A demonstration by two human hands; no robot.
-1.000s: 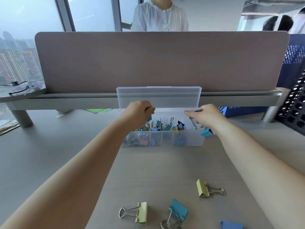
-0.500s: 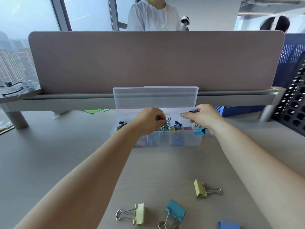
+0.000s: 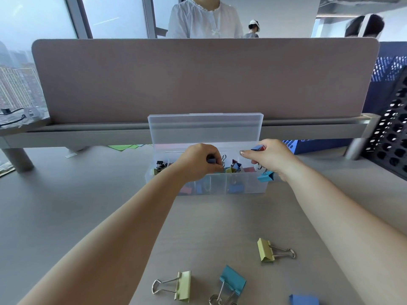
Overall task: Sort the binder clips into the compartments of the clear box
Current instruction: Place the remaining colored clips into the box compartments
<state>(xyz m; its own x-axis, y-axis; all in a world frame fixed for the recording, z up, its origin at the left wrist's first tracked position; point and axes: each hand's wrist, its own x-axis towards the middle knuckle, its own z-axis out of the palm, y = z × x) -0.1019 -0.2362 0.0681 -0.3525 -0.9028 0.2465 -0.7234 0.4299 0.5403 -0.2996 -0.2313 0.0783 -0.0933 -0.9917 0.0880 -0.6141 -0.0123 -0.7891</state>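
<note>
Two hands at the clear plastic compartment box (image 3: 242, 188): your left hand (image 3: 198, 164) pinches a small blue binder clip (image 3: 211, 160) above the middle cells, right hand (image 3: 271, 160) grips a light-blue metal clip (image 3: 265, 177) plus others. Release low, w/in one cell; don't toss.

- an office, by all signs: a long grey desk (image 3: 66, 205) backed by a padded divider (image 3: 204, 80) on a metal rail (image 3: 88, 134).
- past the divider stands a person (image 3: 204, 18) in a white blouse, with others farther back.
- tall windows (image 3: 39, 16) at left look out over high-rise blocks (image 3: 17, 86).
- a black mesh rack (image 3: 389, 133) stands at the right edge, a blue mesh bin (image 3: 389, 67) behind it.
- stationery lies about: clips (image 3: 266, 249) on the desk, green paper (image 3: 125, 147) under the rail.
</note>
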